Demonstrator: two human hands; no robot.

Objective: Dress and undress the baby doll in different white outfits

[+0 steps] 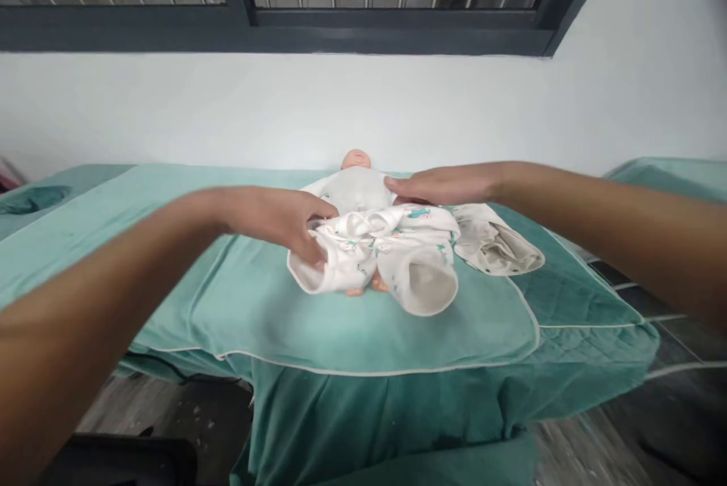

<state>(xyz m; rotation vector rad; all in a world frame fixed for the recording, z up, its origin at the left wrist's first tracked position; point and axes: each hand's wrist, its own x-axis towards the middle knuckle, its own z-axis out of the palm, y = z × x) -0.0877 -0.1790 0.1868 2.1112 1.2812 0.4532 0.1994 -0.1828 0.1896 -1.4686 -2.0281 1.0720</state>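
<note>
A baby doll (356, 159) lies on its back, head toward the wall, dressed in a white top (355, 187). White printed baby trousers (417, 225) lie over its lower body, their wide leg openings facing me. The doll's small feet show between the two legs. On the left, my left hand (284, 221) pinches the trousers' fabric, thumb on top and fingers at the leg opening. My right hand (443, 183) rests with fingers stretched out at the right side of the top, just above the waist of the trousers. It grips nothing that I can see.
A second white garment (497, 244), opening toward me, lies right of the trousers. Under everything is a light green cloth (227, 319) on a darker green quilted cover (591, 350). Behind stand a white wall (227, 107) and a barred window (363, 20). A black object (119, 459) is below left.
</note>
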